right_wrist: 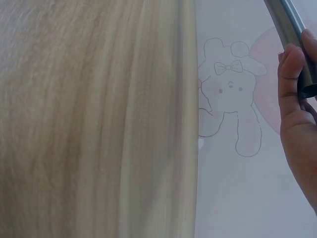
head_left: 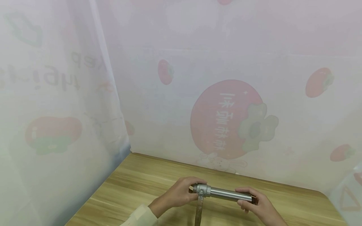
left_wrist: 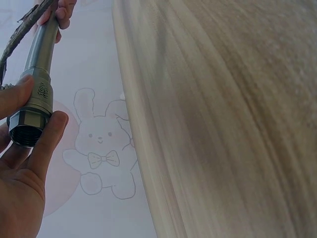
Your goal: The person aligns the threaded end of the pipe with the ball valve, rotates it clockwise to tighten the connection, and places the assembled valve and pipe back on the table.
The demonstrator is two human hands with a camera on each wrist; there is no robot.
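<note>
A metal ball valve (head_left: pixel 201 190) with a long lever handle (head_left: pixel 199 210) is joined to a smooth steel pipe (head_left: pixel 226 193). My left hand (head_left: pixel 181 193) grips the valve end between thumb and fingers. In the left wrist view the open threaded mouth of the valve (left_wrist: pixel 30 121) faces the palm, and the handle looks worn and brownish. My right hand (head_left: pixel 257 204) holds the far end of the pipe, thumb on the near side and fingers on the far side. The right wrist view shows that pipe end (right_wrist: pixel 297 49) with its dark hollow opening beside the fingers.
Beneath the hands is a wood-grain table (head_left: pixel 147 166). A pale curtain (head_left: pixel 158 119) printed with red fruit and a rabbit hangs behind the table, and another printed curtain (head_left: pixel 56 103) hangs along the left side.
</note>
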